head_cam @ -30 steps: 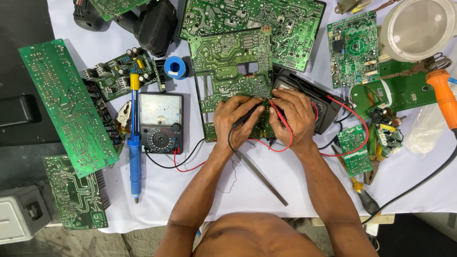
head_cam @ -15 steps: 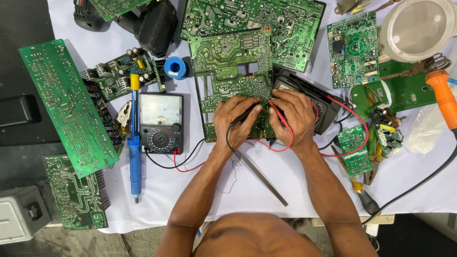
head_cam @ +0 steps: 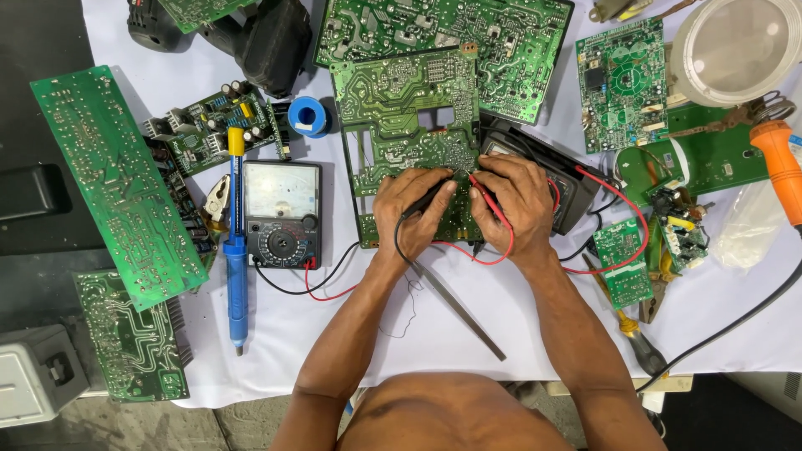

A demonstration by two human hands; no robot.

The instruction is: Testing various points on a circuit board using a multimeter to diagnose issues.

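A: Head view, nearest first: flat metal file (head_cam: 459, 313) lying loose on the white cloth (head_cam: 518, 351), right of the analog multimeter (head_cam: 282, 213) and nearer the body. Hands?

B: Both just right of the multimeter, side by side. Left hand (head_cam: 413, 209) pinched round the black probe (head_cam: 428, 199). Right hand (head_cam: 520, 200) gripping the red probe (head_cam: 487, 199) pen-fashion. Tips down on the near end of the green circuit board (head_cam: 407, 108).

A: Lie of the board?

B: Flat, solder side up, right of the multimeter and apart from it. Long axis running away from the body, with a notched cut-out toward the far end. Probes slanting inward, tips converging.

A: Best way to probe, at a guess?

B: Rest the heels of both hands on the cloth. Set each tip on one joint only, press lightly, avoid bridging neighbouring pads. Glance left at the needle without shifting the wrists. Mind the red lead (head_cam: 618, 209) looping farther right, a likely snag.

A: Beyond?

B: Larger green board (head_cam: 501, 33), right of the multimeter and farther off.
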